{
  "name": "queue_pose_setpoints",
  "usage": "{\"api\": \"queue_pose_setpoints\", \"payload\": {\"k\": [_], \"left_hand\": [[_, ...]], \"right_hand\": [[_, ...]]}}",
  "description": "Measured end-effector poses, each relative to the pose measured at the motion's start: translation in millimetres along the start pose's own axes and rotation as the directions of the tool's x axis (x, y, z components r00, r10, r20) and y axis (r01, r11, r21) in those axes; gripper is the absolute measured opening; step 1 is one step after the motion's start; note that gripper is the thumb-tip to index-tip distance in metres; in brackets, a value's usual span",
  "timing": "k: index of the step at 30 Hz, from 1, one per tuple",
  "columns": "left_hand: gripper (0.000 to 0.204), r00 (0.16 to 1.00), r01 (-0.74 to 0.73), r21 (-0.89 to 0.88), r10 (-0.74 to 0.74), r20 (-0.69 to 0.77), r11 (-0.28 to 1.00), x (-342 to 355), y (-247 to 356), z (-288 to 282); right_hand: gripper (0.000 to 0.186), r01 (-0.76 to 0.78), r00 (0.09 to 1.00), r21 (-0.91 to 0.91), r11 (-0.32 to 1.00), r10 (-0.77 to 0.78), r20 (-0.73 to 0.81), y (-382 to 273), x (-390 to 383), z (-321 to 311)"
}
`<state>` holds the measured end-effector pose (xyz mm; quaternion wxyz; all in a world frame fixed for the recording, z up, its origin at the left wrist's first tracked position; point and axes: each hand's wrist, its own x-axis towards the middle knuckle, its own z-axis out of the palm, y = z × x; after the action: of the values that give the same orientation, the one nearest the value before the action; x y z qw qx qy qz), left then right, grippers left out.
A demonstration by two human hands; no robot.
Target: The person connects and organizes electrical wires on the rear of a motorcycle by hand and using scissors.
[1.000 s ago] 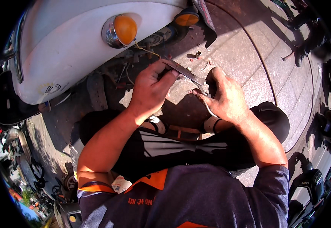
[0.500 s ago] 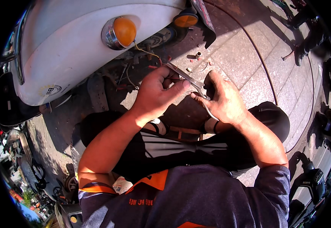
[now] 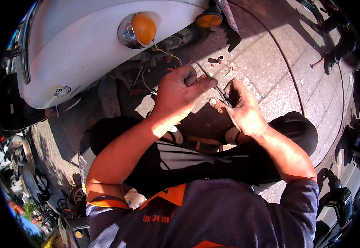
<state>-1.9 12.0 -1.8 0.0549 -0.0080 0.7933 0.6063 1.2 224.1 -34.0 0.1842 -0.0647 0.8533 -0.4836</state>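
Note:
My right hand (image 3: 246, 108) grips a pair of metal scissors (image 3: 220, 89), its fingers round the handles. A pale grey handle curve shows below the palm. The slim blades slant up and left past my left thumb. My left hand (image 3: 180, 90) is closed, thumb and fingers pinched beside the blades on what looks like a thin wire, mostly hidden by the fingers. From an orange indicator lamp (image 3: 143, 29) on the white scooter body (image 3: 78, 45), a yellow wire (image 3: 165, 52) hangs toward the left knuckles. Red pieces show at its lower end.
A second orange lamp (image 3: 209, 20) sits near the scooter's rear. On the paving lie a small metal socket (image 3: 220, 59) and bits of debris. A dark hose (image 3: 285, 64) curves across the ground at right. Parked vehicles (image 3: 33, 182) stand at left.
The scissors have turned edge-on, their blades looking narrower. My left hand has shifted slightly right and up with its thumb farther along the blades. The view has shifted a little.

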Motion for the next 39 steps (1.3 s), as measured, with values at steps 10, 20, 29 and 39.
{"api": "queue_pose_setpoints", "payload": {"k": [10,20,29,39], "left_hand": [[0.046,0.993,0.101,-0.051,-0.104,-0.062,0.994,-3.4,-35.8,-11.4],[0.025,0.996,-0.089,-0.582,0.088,-0.03,0.808,-16.4,29.0,-82.7],[0.027,0.953,-0.299,-0.562,0.269,-0.139,0.771,-35.4,24.0,-151.1],[0.028,0.994,-0.095,-0.443,0.109,0.006,0.891,-53.6,5.8,-166.9]], "right_hand": [[0.048,-0.107,0.978,0.201,0.974,0.139,-0.156,5.4,22.1,-26.7],[0.058,0.093,0.979,-0.816,0.571,0.098,0.18,125.8,54.3,6.3],[0.067,0.252,0.881,-0.781,0.572,0.199,0.43,126.8,69.7,38.8],[0.024,0.148,0.976,-0.599,0.787,-0.215,-0.042,40.0,120.1,44.9]]}}
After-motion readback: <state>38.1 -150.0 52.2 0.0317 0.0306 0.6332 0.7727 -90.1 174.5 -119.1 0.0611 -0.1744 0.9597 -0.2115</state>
